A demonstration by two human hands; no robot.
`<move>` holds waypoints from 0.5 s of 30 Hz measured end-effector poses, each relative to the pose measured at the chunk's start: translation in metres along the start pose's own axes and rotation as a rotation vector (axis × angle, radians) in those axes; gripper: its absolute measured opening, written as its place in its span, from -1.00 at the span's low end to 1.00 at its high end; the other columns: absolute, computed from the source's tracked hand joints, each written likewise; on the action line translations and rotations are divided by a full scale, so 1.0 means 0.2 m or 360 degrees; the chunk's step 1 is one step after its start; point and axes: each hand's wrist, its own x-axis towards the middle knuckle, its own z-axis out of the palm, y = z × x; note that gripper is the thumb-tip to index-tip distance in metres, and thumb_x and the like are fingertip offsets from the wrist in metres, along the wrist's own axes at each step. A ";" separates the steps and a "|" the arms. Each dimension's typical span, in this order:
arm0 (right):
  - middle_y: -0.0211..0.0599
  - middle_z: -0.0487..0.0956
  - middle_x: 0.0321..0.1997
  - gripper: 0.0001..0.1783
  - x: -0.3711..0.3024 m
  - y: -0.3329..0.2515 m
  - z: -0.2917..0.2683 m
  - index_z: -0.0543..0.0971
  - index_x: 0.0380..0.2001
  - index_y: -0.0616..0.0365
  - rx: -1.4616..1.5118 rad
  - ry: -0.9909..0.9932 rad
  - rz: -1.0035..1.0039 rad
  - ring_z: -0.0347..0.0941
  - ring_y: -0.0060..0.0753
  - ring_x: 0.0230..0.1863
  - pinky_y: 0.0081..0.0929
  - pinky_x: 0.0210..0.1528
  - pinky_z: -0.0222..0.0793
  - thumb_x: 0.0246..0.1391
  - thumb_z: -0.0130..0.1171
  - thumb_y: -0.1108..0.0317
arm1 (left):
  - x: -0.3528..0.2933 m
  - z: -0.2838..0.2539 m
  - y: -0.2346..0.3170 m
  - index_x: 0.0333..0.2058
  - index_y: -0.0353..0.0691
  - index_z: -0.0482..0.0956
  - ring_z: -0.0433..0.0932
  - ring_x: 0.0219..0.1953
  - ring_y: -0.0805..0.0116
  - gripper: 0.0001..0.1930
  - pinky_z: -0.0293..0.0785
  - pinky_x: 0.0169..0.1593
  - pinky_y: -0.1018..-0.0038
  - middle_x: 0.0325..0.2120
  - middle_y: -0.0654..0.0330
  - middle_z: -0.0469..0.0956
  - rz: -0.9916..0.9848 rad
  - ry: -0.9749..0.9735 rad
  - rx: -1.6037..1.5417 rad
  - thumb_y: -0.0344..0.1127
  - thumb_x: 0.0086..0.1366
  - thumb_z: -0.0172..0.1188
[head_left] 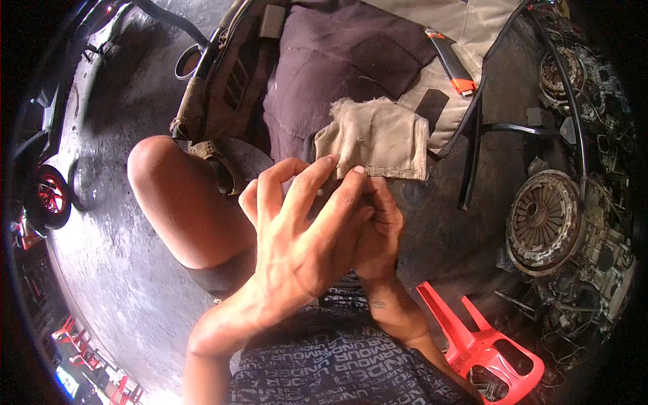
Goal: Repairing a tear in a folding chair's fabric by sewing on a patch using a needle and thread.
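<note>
The left hand [304, 236] lies over the right hand [378, 229], the two pressed together in front of the person's lap, fingers loosely curled. The left fingertips [331, 160] reach up to the lower edge of a beige cloth pad [378, 138] and seem to touch it; whether either hand actually pinches the pad or something small between them cannot be told, since the left hand covers the right palm.

The pad rests just above the hands on a dark purple upholstered seat cover [337, 61], which spreads away from the hands together with a lighter beige panel [466, 20]. On that panel, up and to the right of the hands, lies an orange-and-black utility knife [449, 61]. To the left of the hands is the person's bare knee [175, 189]. Right of the hands, well apart, a rusty clutch pressure plate [543, 223] sits on the grimy floor, and a red plastic stool [486, 344] lies near the right forearm.
</note>
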 end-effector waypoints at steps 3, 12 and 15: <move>-0.24 0.60 -0.24 -0.71 0.00 -0.01 0.02 0.50 -0.07 0.25 0.0172 0.0043 0.0102 0.53 -0.41 -0.19 -0.45 -0.08 0.43 0.35 -0.03 0.24 | -0.01 0.01 0.00 0.00 -0.02 0.63 0.46 -0.02 0.08 -0.50 0.27 0.08 0.25 -0.02 0.15 0.54 -0.0016 0.0018 -0.0044 -0.25 0.00 0.41; -0.37 0.58 -0.46 -0.82 0.01 -0.11 -0.07 0.55 -0.16 0.22 -0.0254 -0.0155 0.0245 0.49 -0.54 -0.44 -0.52 -0.35 0.41 0.32 0.05 0.35 | 0.00 -0.02 -0.03 0.02 -0.03 0.62 0.47 0.00 0.11 -0.50 0.27 0.10 0.25 -0.01 0.18 0.56 -0.0025 -0.0049 -0.0047 -0.35 0.02 0.37; -0.40 0.56 -0.54 -0.83 0.01 -0.12 -0.07 0.56 -0.21 0.22 -0.0348 -0.0104 0.0136 0.46 -0.56 -0.53 -0.53 -0.44 0.37 0.33 0.04 0.37 | -0.03 0.03 -0.05 0.06 0.02 0.59 0.43 -0.03 0.17 -0.44 0.16 0.00 0.17 0.04 0.21 0.50 0.0035 0.0036 -0.0043 -0.30 -0.02 0.30</move>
